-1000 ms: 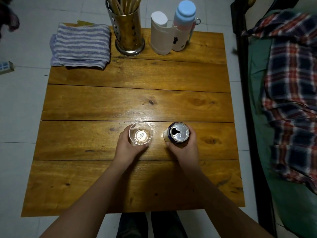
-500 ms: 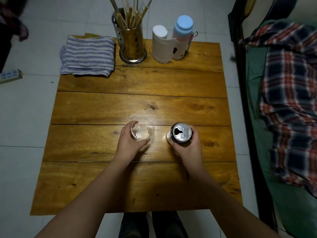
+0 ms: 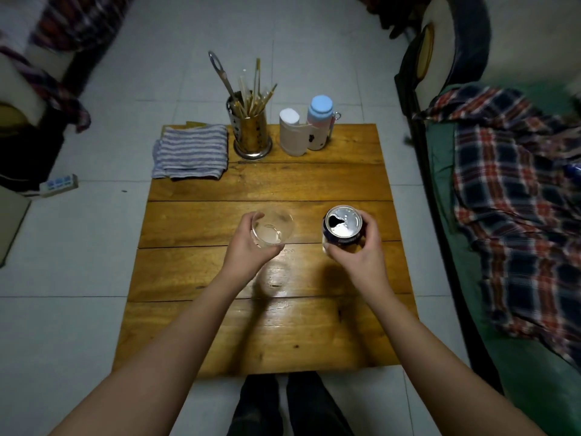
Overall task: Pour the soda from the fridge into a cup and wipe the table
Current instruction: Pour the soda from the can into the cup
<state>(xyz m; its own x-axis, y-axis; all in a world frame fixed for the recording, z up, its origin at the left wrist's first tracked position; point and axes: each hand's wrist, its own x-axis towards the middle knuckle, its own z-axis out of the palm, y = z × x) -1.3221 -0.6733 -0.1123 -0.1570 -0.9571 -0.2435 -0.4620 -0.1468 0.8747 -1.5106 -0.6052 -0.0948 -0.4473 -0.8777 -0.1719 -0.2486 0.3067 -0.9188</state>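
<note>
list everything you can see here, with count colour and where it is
table: 1, brown wood planks, centre
cup: 1, clear, empty, in left hand
soda can: 1, dark with silver opened top, in right hand
towel: 1, blue and white striped, folded, table's far left corner
utensil holder: 1, metal, holding sticks, far edge
bottle: 1, pale with blue cap, far edge
white container: 1, beside the bottle
plaid cloth: 1, red and navy, right
power strip: 1, white, floor left
left hand: grips cup
right hand: grips can
</note>
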